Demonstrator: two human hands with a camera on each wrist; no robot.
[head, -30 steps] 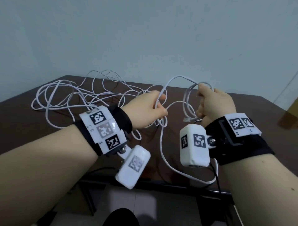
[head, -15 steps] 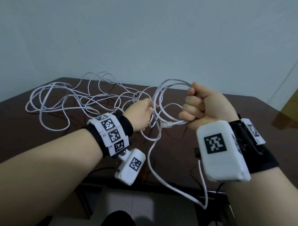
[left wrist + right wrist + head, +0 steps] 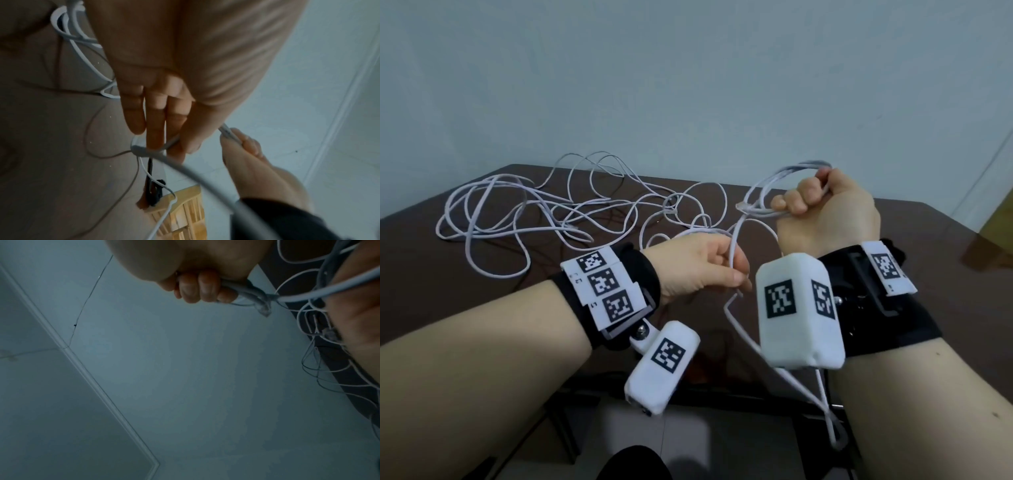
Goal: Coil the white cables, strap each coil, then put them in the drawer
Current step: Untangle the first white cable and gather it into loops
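Since the frame half a second back, both of my hands have drawn toward me and the left has dropped lower, pulling a fresh run of cable off the table. I have my right hand [image 3: 825,212] clenched in a fist around several gathered loops of the white network cable [image 3: 774,185], raised above the dark brown table [image 3: 421,260]. A clear plug [image 3: 743,206] at the cable's end pokes out just left of that fist. My left hand [image 3: 698,267] sits lower and closer to me; its fingers [image 3: 156,113] are only loosely bent, yet the thumb and fingers pinch a single strand that climbs to the loops and also sags off the table's near edge. Most of the white cables [image 3: 544,212] lie uncoiled in a loose tangle on the table's far left part, well apart from the held loops. Beyond the table's right end stands a pale wooden piece of furniture [image 3: 185,211].
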